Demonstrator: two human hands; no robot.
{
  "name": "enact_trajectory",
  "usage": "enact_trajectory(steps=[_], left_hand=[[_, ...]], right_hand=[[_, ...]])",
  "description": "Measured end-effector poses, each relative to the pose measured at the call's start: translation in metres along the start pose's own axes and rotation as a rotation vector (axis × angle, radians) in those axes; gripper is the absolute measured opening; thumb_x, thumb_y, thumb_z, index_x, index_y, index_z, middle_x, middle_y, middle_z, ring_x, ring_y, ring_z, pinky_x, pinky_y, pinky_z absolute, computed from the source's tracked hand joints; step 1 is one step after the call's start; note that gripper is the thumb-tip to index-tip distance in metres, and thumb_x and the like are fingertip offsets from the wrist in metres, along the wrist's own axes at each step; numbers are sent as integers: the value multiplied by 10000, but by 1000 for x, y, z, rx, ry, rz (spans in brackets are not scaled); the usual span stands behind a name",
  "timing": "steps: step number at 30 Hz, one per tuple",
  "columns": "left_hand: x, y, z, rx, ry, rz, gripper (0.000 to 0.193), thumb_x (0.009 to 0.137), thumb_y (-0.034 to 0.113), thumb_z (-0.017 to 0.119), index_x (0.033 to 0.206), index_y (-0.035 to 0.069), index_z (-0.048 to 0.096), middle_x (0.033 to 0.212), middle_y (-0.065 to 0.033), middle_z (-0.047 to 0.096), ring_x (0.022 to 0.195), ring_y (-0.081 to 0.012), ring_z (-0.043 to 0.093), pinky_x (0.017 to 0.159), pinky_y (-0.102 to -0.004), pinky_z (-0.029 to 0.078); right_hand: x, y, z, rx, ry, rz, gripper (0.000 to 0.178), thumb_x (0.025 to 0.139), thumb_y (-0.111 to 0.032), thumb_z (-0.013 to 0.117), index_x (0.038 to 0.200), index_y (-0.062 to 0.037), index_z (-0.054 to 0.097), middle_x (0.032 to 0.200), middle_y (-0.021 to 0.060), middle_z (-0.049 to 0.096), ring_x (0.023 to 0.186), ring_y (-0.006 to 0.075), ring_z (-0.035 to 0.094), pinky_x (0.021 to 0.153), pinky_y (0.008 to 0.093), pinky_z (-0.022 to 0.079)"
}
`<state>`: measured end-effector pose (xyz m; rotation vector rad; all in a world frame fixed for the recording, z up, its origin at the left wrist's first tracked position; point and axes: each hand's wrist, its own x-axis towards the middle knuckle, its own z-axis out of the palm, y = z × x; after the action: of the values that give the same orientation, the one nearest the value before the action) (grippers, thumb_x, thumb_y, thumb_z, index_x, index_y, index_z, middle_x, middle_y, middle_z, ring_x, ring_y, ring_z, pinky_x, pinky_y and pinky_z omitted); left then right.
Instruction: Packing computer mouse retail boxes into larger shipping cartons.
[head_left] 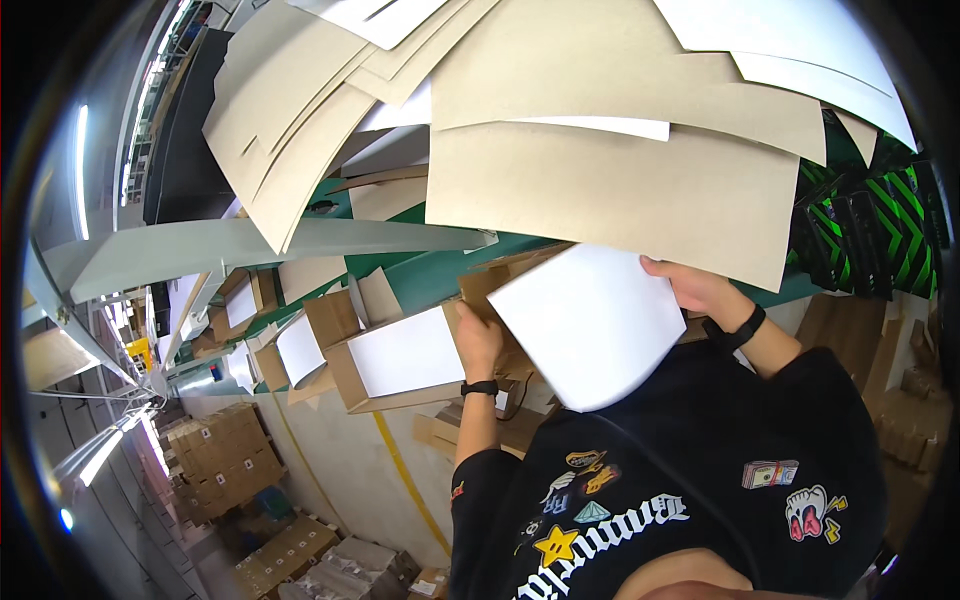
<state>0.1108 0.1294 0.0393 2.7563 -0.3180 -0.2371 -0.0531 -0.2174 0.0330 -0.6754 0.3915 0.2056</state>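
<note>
My right hand [700, 290] pinches a white sheet [600, 335] by its upper right corner. The sheet slants in front of my chest and covers much of the box behind it. My left hand [479, 342] is closed on the side wall of that brown cardboard box [487, 283], its thumb over the upper edge. Just left of this hand stands an open cardboard tray box [343, 372] with a white sheet [410, 355] lying inside. Above both hands, large tan cardboard sheets [610, 190] overhang the work surface.
A grey metal beam [290, 245] crosses at the left over the green table [420, 280]. More open boxes [268, 365] line the table leftward. Black-and-green packages [870, 230] are stacked at the right. Stacked cartons [222, 460] stand on the floor at lower left.
</note>
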Motion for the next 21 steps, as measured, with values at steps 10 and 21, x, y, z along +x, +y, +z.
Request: enact_trajectory(steps=[10, 21], left_hand=[[-3, 55, -32, 35, 59, 108, 483, 779, 25, 542, 1221, -76, 376, 1043, -329, 563, 978, -467, 553, 818, -519, 459], [26, 60, 89, 527, -621, 392, 1089, 715, 532, 725, 1514, 124, 107, 1522, -280, 149, 1359, -536, 203, 1063, -613, 295]], right_hand=[[16, 8, -74, -1172, 302, 232, 314, 936, -118, 530, 1212, 29, 548, 1287, 226, 523, 1128, 335, 564, 964, 399, 460], [-1, -34, -27, -2628, 251, -173, 393, 904, -190, 461, 1207, 18, 600, 1253, 213, 571, 1184, 347, 516, 1087, 497, 285]])
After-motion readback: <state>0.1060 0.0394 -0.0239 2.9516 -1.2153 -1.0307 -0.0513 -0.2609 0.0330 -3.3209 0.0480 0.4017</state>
